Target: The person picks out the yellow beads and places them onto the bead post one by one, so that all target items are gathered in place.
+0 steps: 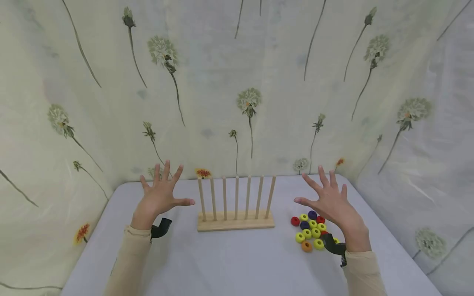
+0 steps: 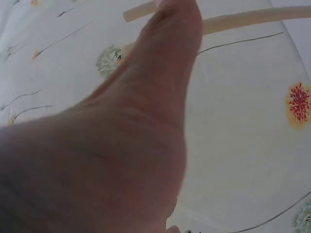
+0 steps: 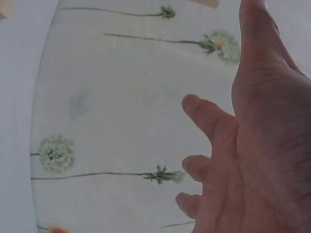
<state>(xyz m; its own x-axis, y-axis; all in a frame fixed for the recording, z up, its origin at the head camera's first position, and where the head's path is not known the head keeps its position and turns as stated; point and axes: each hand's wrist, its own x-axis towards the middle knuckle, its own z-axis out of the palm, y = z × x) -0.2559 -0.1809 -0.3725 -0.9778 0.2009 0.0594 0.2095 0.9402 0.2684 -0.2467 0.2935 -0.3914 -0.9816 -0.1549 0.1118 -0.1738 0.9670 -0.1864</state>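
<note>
Both hands are raised with fingers spread, and neither holds anything. My left hand (image 1: 157,199) is left of a wooden rack (image 1: 235,224) that has a flat base and several upright pegs (image 1: 237,197) in a row. In the left wrist view the thumb side of the left hand (image 2: 141,107) fills much of the picture, with parts of the pegs (image 2: 252,18) behind it. To the right of the rack, my right hand (image 1: 331,203) overlaps the far side of a cluster of round beads (image 1: 312,224), yellow, red, purple and orange, each with a hole. The right wrist view shows its fingers (image 3: 206,116) apart.
The rack and beads lie on a white table (image 1: 229,263). A curtain (image 1: 207,82) with printed dandelions hangs behind and along both sides. A black wrist mount (image 1: 161,228) sits on the left wrist, another mount (image 1: 333,246) on the right, overlapping some beads in the head view.
</note>
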